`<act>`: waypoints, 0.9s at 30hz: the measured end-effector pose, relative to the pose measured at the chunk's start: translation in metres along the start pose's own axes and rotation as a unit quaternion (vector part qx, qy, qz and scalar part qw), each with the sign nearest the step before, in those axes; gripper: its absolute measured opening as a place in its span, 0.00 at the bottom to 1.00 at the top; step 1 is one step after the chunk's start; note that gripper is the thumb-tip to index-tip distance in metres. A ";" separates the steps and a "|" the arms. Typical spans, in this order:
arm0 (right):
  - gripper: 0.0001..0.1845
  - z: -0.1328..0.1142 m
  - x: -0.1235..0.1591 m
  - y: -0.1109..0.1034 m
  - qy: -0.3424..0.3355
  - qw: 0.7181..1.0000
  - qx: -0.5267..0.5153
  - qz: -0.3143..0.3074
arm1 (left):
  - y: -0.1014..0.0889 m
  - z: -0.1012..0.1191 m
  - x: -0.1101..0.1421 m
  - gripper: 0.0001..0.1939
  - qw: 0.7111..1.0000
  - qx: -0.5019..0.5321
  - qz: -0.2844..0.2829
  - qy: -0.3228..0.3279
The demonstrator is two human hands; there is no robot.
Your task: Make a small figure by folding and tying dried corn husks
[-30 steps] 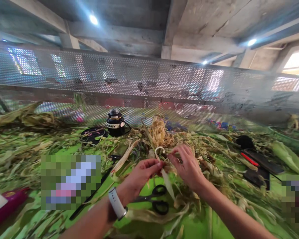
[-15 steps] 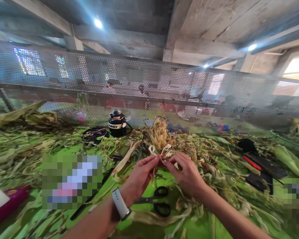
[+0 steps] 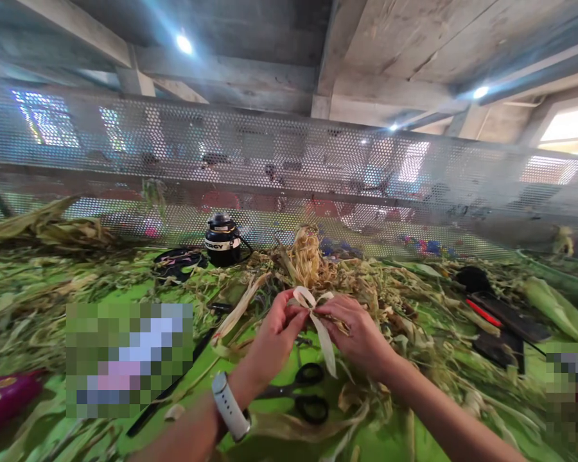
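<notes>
Between my two hands is a pale strip of corn husk (image 3: pixel 324 343), looped at the top with one tail hanging down. My left hand (image 3: pixel 280 327), with a white watch band on its wrist, pinches the husk from the left. From the right, my right hand (image 3: pixel 359 327) pinches it too, fingertips close to those of the left. Below the hands, black-handled scissors (image 3: pixel 311 393) lie on the green table (image 3: pixel 264 443). Just beyond them rises a bundle of yellowish husk strands (image 3: pixel 306 253).
Dried husk scraps (image 3: pixel 404 308) cover much of the table. A black jar (image 3: pixel 222 240) stands at the back, before a perforated metal screen (image 3: pixel 270 154). Dark objects, one with a red stripe (image 3: pixel 484 312), lie at right. A magenta tool (image 3: pixel 14 398) is at left.
The pale husk strip has turned between my fingers, so its loop and long hanging tail now show clearly. Both hands stay close together. The view has shifted slightly.
</notes>
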State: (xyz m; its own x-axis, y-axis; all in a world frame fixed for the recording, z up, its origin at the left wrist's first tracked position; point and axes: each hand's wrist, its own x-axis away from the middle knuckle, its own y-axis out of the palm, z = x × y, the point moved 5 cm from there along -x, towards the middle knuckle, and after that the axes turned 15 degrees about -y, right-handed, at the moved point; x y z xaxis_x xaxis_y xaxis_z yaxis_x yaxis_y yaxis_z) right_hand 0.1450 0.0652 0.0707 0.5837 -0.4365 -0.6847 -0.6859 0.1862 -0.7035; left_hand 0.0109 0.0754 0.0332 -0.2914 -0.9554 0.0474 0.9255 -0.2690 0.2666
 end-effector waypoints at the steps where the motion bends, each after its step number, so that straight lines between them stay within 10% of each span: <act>1: 0.07 0.000 0.000 0.000 -0.006 1.000 0.003 0.002 | -0.001 0.001 0.001 0.21 0.999 -0.029 0.003 0.021; 19: 0.06 -0.011 -0.001 -0.008 -0.046 0.994 0.064 0.080 | -0.006 0.009 0.016 0.13 0.989 -0.019 0.140 0.054; 27: 0.06 -0.010 -0.001 -0.007 -0.042 0.995 0.023 0.090 | -0.004 0.014 0.012 0.11 0.982 -0.133 0.070 0.114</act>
State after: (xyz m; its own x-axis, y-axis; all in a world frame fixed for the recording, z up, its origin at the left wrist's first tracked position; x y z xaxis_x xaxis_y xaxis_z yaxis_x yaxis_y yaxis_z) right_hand 0.1451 0.0555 0.0783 0.4893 -0.3185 -0.8119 -0.7629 0.2947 -0.5754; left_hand 0.0001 0.0671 0.0461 -0.1232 -0.9796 -0.1586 0.9919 -0.1266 0.0115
